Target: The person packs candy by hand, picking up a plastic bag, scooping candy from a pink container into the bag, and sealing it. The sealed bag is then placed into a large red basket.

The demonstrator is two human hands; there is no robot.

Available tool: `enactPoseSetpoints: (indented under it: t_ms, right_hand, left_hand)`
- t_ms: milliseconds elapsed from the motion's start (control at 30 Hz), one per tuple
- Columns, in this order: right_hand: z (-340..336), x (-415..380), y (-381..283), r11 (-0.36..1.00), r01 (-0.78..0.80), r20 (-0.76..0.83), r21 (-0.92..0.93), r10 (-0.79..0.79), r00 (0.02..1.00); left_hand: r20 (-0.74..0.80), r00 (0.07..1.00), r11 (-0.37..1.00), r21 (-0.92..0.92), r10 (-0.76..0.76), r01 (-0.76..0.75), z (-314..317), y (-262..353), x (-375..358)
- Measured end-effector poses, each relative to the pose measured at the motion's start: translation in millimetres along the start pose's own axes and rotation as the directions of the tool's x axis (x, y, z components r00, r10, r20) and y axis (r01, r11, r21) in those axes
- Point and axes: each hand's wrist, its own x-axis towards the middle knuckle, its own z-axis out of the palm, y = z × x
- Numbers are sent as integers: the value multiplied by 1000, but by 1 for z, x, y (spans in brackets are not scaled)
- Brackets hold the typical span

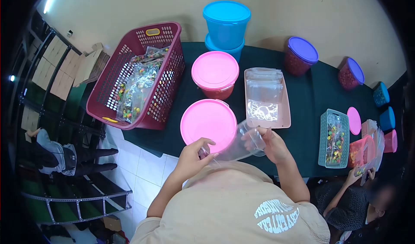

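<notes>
Between my hands, in front of my chest, is a clear plastic bag (235, 148) that looks empty. My left hand (190, 159) pinches its left end, while my right hand (275, 146) grips the right end, fingers partly seen through the film. Just behind the bag stands a tub with a pink lid (208, 125), and a second pink-lidded tub (215, 73) is beyond it. A pale pink tray (283, 118) near my right hand holds a stack of flat clear bags (263, 90).
A maroon basket (170, 77) with filled bags stands left. Blue tubs (227, 25) are stacked at the back, purple-lidded tubs (301, 56) further right. A co-worker (346, 200) handles a bag by a grey-green basket (323, 151). Another person (56, 153) stands far left.
</notes>
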Motion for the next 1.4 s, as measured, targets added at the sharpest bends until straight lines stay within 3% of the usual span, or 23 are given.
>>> enactPoseSetpoints:
  t_ms: [67,100,167,200,267,300,367,400,433,500,567,600,633,700,733,833,900,967,1033,1100,1167,1233,1400]
  right_hand:
    - [-4,0,0,958,41,-4,-282,-44,999]
    - [-4,1,0,958,41,0,-282,-43,999]
    - [-3,2,4,916,17,-155,-401,-87,984]
    - [-3,2,7,917,15,-155,-400,-83,984]
    - [-3,5,13,952,43,-200,-302,-107,974]
    - [-3,7,18,952,41,-199,-302,-105,974]
    - [2,11,27,938,68,-343,-341,-192,919]
    - [12,15,32,820,117,-438,-560,-413,798]
    - [18,14,36,819,119,-438,-562,-417,797]
    - [29,8,39,493,330,-160,-805,-717,679]
    - [44,5,38,560,422,125,-713,-491,862]
    - [56,2,32,591,376,172,-714,-372,912]
    - [67,1,25,613,329,218,-719,-250,943]
    - [67,0,31,667,290,130,-687,-280,951]
    - [66,1,35,723,254,43,-643,-297,954]
    - [56,-1,34,746,194,-7,-638,-258,966]
    - [52,-3,37,723,224,21,-654,-278,960]
    - [53,-2,37,780,95,-110,-619,-205,973]
    - [47,-1,41,759,75,-125,-647,-202,971]
    - [45,-1,41,736,57,-136,-674,-200,970]
    - [48,-2,33,674,193,-24,-713,-299,954]
    - [52,-1,27,702,172,5,-691,-233,972]
    - [63,3,34,800,126,52,-586,-118,992]
  left_hand:
    - [-19,997,994,-85,-68,67,0,2,-2]
    - [-23,997,994,-84,-69,67,3,-2,-2]
    - [-266,963,910,-408,-48,-68,12,-15,-4]
    - [-266,963,911,-408,-51,-64,11,-15,-6]
    - [-164,973,762,-647,-161,17,6,-16,-8]
    - [-165,973,761,-648,-164,18,6,-15,-9]
    - [-165,964,679,-734,-208,21,8,-13,-9]
    - [-166,964,679,-734,-207,19,10,-13,-9]
    - [-204,966,704,-709,-157,-36,13,-13,-10]
    - [-246,964,724,-683,-101,-98,20,-11,-9]
    - [-156,987,731,-678,-36,-81,28,-10,-10]
    - [-79,990,749,-648,116,-140,29,-13,-9]
    - [-75,990,748,-649,120,-140,30,-11,-9]
    - [12,987,708,-698,161,-107,30,-4,-6]
    - [31,973,777,-608,227,-162,25,-6,-6]
    - [31,958,865,-439,286,-244,22,-5,-5]
    - [59,961,885,-407,272,-225,22,1,-7]
    - [84,963,905,-371,255,-207,21,1,-6]
    - [187,933,942,-197,307,-271,19,-3,-5]
    - [148,937,945,-123,318,-301,22,-1,-8]
    - [104,936,942,-47,336,-333,23,4,-8]
    - [68,864,824,272,499,-497,22,11,-4]
    - [69,822,776,295,565,-558,34,-3,4]
